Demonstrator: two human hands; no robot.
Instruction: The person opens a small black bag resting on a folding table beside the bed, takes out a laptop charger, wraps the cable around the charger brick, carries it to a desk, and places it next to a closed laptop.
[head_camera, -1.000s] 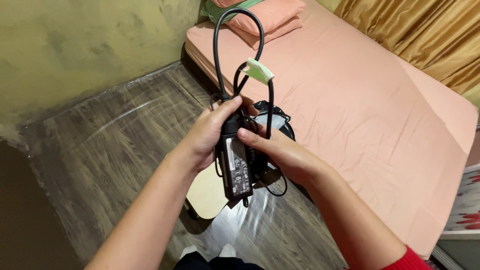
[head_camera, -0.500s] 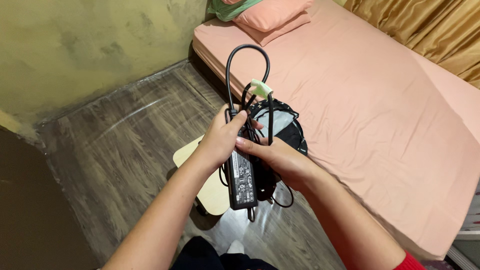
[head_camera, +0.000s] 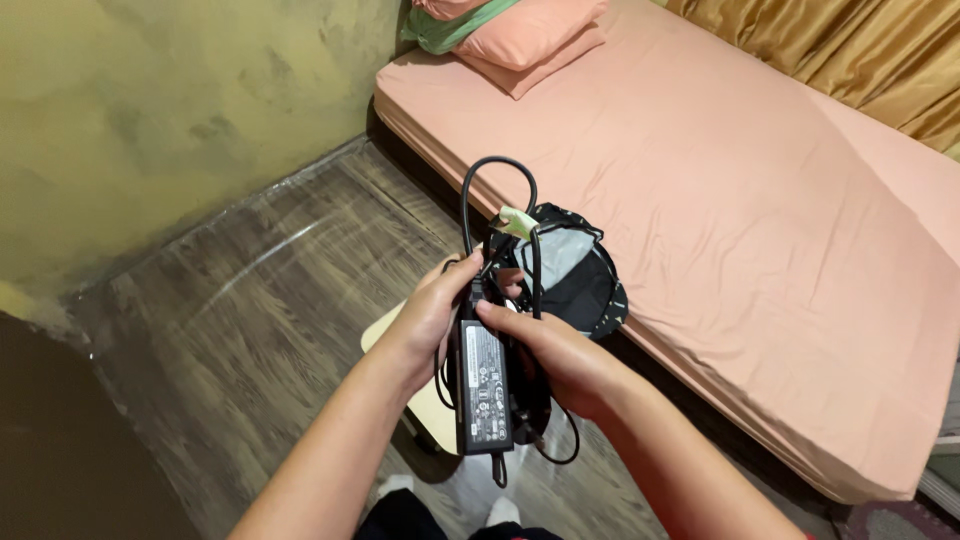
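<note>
My left hand (head_camera: 425, 325) and my right hand (head_camera: 560, 360) both grip a black laptop power adapter (head_camera: 483, 390), held upright between them. Its black cable (head_camera: 497, 195) rises above my fingers in loops, with a pale green tag (head_camera: 517, 222) near the top. More cable hangs below the adapter. Just behind the cable an open black bag (head_camera: 572, 272) with a grey lining leans against the bed.
A low bed with a peach sheet (head_camera: 720, 190) fills the right, with peach pillows (head_camera: 520, 35) and a green cloth at its head. Gold curtains (head_camera: 860, 50) hang behind. A pale wooden board (head_camera: 425, 405) lies below my hands on the wood-look floor (head_camera: 240, 300). A yellow-green wall (head_camera: 170, 110) stands at the left.
The cable loop above my hands has shrunk and come lower. My hands with the adapter have sunk slightly toward the bag, and the view has shifted.
</note>
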